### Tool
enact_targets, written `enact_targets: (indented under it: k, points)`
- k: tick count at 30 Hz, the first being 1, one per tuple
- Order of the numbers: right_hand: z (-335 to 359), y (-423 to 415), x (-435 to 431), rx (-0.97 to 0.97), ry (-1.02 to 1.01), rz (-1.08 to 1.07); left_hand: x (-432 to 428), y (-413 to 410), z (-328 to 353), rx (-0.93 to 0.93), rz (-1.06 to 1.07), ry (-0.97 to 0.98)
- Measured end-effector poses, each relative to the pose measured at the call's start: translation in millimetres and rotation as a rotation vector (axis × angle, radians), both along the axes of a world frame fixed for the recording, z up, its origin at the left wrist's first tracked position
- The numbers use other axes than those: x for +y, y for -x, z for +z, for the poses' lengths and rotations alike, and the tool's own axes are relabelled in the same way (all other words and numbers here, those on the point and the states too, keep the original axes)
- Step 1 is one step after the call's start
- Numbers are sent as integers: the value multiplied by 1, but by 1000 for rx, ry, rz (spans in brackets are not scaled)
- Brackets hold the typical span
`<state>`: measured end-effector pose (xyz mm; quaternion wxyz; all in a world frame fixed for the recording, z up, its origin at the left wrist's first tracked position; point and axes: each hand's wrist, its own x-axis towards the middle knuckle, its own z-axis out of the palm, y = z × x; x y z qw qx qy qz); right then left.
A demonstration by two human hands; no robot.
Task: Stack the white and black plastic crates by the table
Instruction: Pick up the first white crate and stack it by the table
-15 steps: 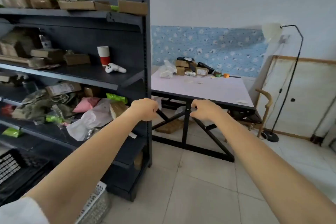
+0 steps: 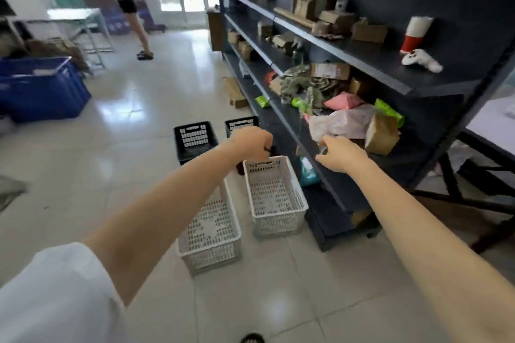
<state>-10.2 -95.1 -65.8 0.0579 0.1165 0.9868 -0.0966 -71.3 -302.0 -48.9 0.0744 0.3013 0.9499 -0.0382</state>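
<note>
Both arms extend forward over a tiled floor (image 2: 139,97). The left hand (image 2: 250,143) is curled into a loose fist, knuckles up, above the far rim of the right-hand white crate; a small dark item shows at its fingers, but what it is cannot be told, and contact with the crate rim cannot be confirmed. The right hand (image 2: 338,153) is partly open, fingers loosely bent and pointing left, holding nothing; it hovers in front of the edge of a lower shelf of the dark shelving unit (image 2: 418,92).

Four perforated plastic crates stand on the floor beside the shelving unit, none stacked:
- Right-hand white crate (image 2: 274,198), just beside the shelf base.
- Left-hand white crate (image 2: 211,234), beside it and nearer the camera, partly hidden by the left forearm.
- Left black crate (image 2: 195,140), beyond the white ones.
- Right black crate (image 2: 241,124), largely hidden behind the left hand.

A blue bin (image 2: 41,89) stands well apart at left. A table frame (image 2: 490,153) shows at the right edge.
</note>
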Motion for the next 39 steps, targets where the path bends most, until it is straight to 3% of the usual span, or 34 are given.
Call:
enact_targets:
  k: [5, 13, 25, 39]
  points:
    - [-24, 43, -103, -38, 41, 222, -112, 1, -19, -5, 249, -50]
    - [-74, 80, -235, -114, 25, 350, -249, 12, -61, -47, 426, -128]
    - [-127, 164, -383, -257, 143, 125, -410, 130, -123, -167, 289, -62]
    - [-196, 321, -401, -365, 204, -187, -432, 333, -198, -317, 136, 63]
